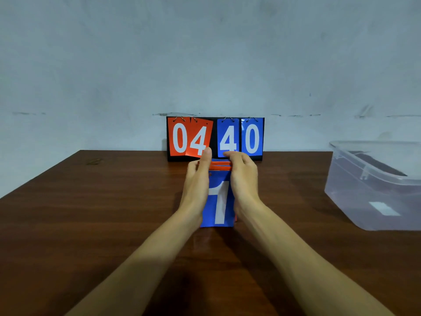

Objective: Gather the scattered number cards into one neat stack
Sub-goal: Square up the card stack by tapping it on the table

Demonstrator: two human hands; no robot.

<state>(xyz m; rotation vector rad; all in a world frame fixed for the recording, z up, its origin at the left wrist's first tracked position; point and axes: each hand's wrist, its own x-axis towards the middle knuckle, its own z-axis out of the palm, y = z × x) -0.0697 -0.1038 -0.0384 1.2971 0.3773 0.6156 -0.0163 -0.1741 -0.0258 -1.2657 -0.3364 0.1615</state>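
Head camera looks down along a brown wooden table [91,224] towards a pale wall [205,53]. At the middle of the table, between both hands, is the stack of cards [219,201]. Its top card is blue with a large white 1, and orange card edges [219,165] show at its far end, at 12 o'clock.

The left hand [197,179] clasps the stack's 9 o'clock side with its fingers curled round the edge. One digit stretches up towards 12 o'clock and overlaps the lower corner of the orange 4 behind it; whether it touches that card cannot be told. The right hand [244,176] clasps the 3 o'clock side, its fingers curled over the far end of the stack. Both hands are thus closed round the stack from either side. Whether the stack lies flat on the table or is tipped up on its near edge cannot be told.

At 12 o'clock from the stack, against the wall, stands a black scoreboard [215,137]. Its ring-hung flip cards read 0 4 in orange and 4 0 in blue, and the orange 4 hangs crooked. At 3 o'clock, well apart from the hands, a clear plastic box [376,190] sits at the table's edge, with something dark inside, too blurred to name.
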